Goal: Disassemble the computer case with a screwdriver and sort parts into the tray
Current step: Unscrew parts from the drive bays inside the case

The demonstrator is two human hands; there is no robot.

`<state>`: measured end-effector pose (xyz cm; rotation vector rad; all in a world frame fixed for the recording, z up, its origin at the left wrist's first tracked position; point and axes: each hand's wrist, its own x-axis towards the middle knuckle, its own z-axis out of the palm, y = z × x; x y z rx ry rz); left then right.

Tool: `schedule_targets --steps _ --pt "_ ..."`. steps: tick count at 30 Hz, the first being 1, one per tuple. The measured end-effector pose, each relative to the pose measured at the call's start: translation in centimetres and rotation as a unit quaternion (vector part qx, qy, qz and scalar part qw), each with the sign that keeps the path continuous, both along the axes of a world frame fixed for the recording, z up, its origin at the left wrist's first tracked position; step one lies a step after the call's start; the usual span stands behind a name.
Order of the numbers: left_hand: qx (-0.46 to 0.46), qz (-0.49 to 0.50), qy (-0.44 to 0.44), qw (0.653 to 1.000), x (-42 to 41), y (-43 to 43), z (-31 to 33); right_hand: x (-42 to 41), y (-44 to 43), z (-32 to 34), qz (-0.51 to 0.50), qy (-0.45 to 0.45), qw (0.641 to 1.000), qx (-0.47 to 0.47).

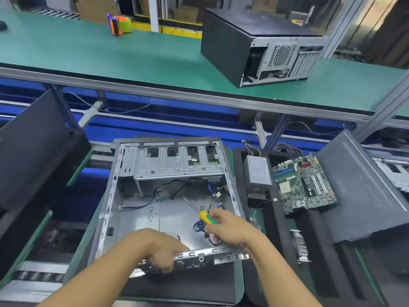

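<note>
An open grey computer case [137, 216] lies on its side in front of me, with loose black and blue cables inside. My right hand [230, 229] grips a yellow-and-green screwdriver [207, 218], its shaft pointing up-left over the case floor. My left hand [159, 251] holds the case's near metal edge with curled fingers. To the right, a black foam tray [292, 238] holds a grey power supply [257, 171], a green motherboard [305, 182] and a small card with a metal bracket [299, 244].
A second black computer case [250, 45] stands on the green upper bench [110, 54], with an orange-and-green tape dispenser [120, 24] farther left. Dark panels lean at the left [35, 149] and right [363, 185]. A blue conveyor runs behind the case.
</note>
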<state>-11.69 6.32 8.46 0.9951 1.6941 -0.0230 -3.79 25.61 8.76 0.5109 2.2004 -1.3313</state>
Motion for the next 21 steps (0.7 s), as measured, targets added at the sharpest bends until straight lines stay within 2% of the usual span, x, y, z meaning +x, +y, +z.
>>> schedule_targets --steps 6,11,21 --pt "-0.006 -0.048 0.015 0.999 0.0 -3.1 0.0 1.9 -3.9 -1.1 -0.04 0.0 0.999 -0.006" --pt "0.031 -0.033 0.016 0.999 0.2 -4.8 -0.1 2.4 -5.3 -0.8 -0.062 -0.007 0.998 0.004" --pt "0.05 -0.015 0.011 0.999 0.5 -7.0 0.5 3.3 -7.8 -0.9 -0.079 -0.005 0.997 0.02"
